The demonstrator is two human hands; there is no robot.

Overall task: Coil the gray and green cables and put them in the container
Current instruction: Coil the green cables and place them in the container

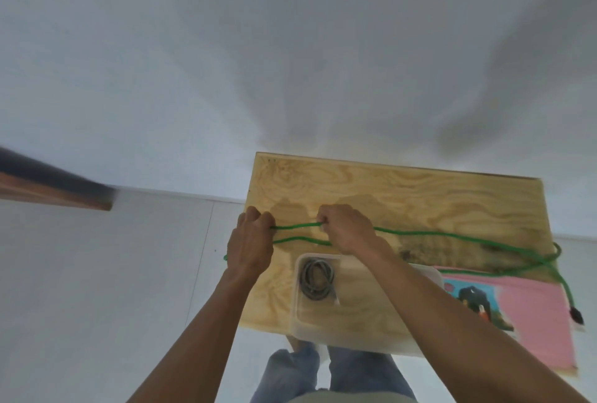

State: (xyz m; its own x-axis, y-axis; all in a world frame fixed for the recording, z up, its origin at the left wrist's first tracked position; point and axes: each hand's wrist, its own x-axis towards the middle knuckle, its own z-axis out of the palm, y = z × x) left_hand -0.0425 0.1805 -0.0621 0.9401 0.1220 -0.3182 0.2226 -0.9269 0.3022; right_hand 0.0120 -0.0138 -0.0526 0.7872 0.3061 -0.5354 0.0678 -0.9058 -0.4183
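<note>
A green cable [452,236] stretches across the wooden table [403,195]. My left hand [250,241] is closed on it at the table's left edge. My right hand [347,228] pinches the cable a short way to the right. Two green strands run between my hands. The rest of the cable trails right, loops at the table's right edge and ends in a black plug [576,315]. The gray cable [316,278] lies coiled inside the clear plastic container [323,336] at the table's near edge, under my right forearm.
A pink sheet with a colourful picture [533,312] lies on the table's right near corner. White floor surrounds the table. A dark wooden beam [55,189] shows at the far left. My legs in jeans [290,373] are below the table.
</note>
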